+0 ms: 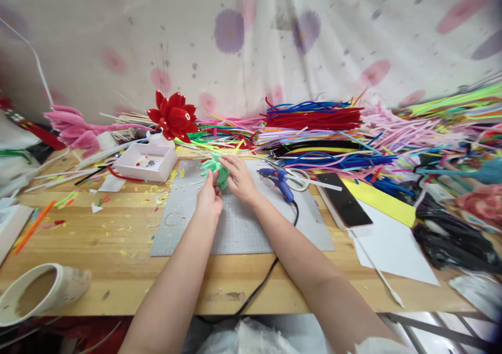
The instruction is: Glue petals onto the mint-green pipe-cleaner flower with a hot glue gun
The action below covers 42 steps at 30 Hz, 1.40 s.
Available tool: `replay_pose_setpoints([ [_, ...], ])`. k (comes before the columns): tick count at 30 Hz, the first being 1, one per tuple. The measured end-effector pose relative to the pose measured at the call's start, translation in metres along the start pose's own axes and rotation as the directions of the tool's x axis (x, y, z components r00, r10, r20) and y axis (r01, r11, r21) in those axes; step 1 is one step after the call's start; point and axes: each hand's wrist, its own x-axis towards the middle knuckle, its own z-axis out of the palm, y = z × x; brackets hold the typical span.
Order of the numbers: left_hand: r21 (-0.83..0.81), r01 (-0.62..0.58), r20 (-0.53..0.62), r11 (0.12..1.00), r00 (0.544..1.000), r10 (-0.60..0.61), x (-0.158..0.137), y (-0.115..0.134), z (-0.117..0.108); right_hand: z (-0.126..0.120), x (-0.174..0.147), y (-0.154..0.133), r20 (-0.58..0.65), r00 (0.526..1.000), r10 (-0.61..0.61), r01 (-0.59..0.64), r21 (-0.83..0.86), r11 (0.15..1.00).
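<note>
A mint-green craft flower [215,167] is held between both hands above the grey cutting mat [184,239]. My left hand [210,196] pinches its lower part with thumb and fingers. On its right side, my right hand [238,179] rests with fingers bent against the petals; how firmly they grip is partly hidden. A blue glue gun [279,181] with a white glue stick lies on the mat to the right of my hands, beside a pair of white-handled scissors [298,179]. A thin ring of wire [173,218] lies on the mat's left part.
Behind the mat are bundles of coloured pipe cleaners [314,118], a red flower [174,116] and a white box [146,162]. A phone [345,200] and white paper [392,249] lie right. A cup of brown drink [47,291] stands at the front left edge.
</note>
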Motion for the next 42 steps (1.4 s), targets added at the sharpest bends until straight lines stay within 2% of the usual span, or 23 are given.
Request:
replay_pose_setpoints([
  [5, 0.000, -0.045, -0.018, 0.999, 0.999, 0.045, -0.002, 0.006, -0.011, -0.007, 0.003, -0.004, -0.066, 0.998, 0.006, -0.007, -0.019, 1.000],
  [8, 0.044, -0.168, 0.038, 0.985, 0.985, 0.166, 0.000, 0.008, -0.021, -0.017, 0.006, -0.006, -0.079, 0.997, 0.006, -0.009, -0.041, 0.999],
  [10, 0.091, -0.309, 0.092, 0.947, 0.949, 0.301, 0.007, 0.010, -0.030, -0.025, 0.006, -0.007, -0.086, 0.996, -0.003, -0.002, -0.061, 0.998],
  [12, 0.144, -0.446, 0.117, 0.883, 0.894, 0.432, 0.018, 0.012, -0.040, -0.034, 0.004, -0.007, -0.090, 0.996, -0.013, 0.006, -0.081, 0.997],
  [16, 0.231, -0.606, 0.097, 0.762, 0.793, 0.601, 0.043, 0.016, -0.060, -0.043, -0.009, -0.007, -0.056, 0.998, 0.002, -0.007, -0.097, 0.995],
  [19, 0.257, -0.664, 0.156, 0.702, 0.746, 0.648, 0.054, 0.014, -0.073, -0.040, -0.020, -0.008, -0.024, 0.999, 0.043, -0.045, -0.086, 0.995],
  [21, 0.215, -0.668, 0.189, 0.712, 0.744, 0.641, 0.056, 0.013, -0.078, -0.037, -0.026, -0.009, -0.041, 0.996, 0.073, -0.076, -0.080, 0.994],
  [25, 0.152, -0.655, 0.160, 0.740, 0.755, 0.636, 0.054, 0.017, -0.084, -0.038, -0.034, -0.010, -0.114, 0.985, 0.129, -0.139, -0.093, 0.986],
  [28, 0.202, -0.708, 0.178, 0.677, 0.706, 0.685, 0.055, 0.025, -0.089, -0.050, -0.042, -0.010, -0.029, 0.983, 0.182, -0.184, -0.085, 0.979],
  [31, 0.301, -0.767, 0.197, 0.567, 0.631, 0.750, 0.059, 0.035, -0.094, -0.068, -0.053, -0.009, 0.084, 0.964, 0.253, -0.244, -0.105, 0.964],
  [34, 0.399, -0.815, 0.217, 0.420, 0.529, 0.820, 0.062, 0.041, -0.098, -0.086, -0.065, -0.007, 0.222, 0.905, 0.362, -0.341, -0.130, 0.931],
  [36, 0.472, -0.815, 0.260, 0.336, 0.493, 0.830, 0.063, 0.043, -0.101, -0.097, -0.072, -0.005, 0.332, 0.827, 0.453, -0.438, -0.122, 0.890],
  [39, 0.614, -0.759, 0.356, 0.216, 0.511, 0.783, 0.062, 0.044, -0.104, -0.114, -0.077, 0.001, 0.458, 0.697, 0.552, -0.630, 0.023, 0.776],
  [42, 0.709, -0.703, 0.445, 0.058, 0.509, 0.737, 0.061, 0.044, -0.106, -0.132, -0.080, 0.007, 0.592, 0.605, 0.532, -0.760, 0.231, 0.607],
])
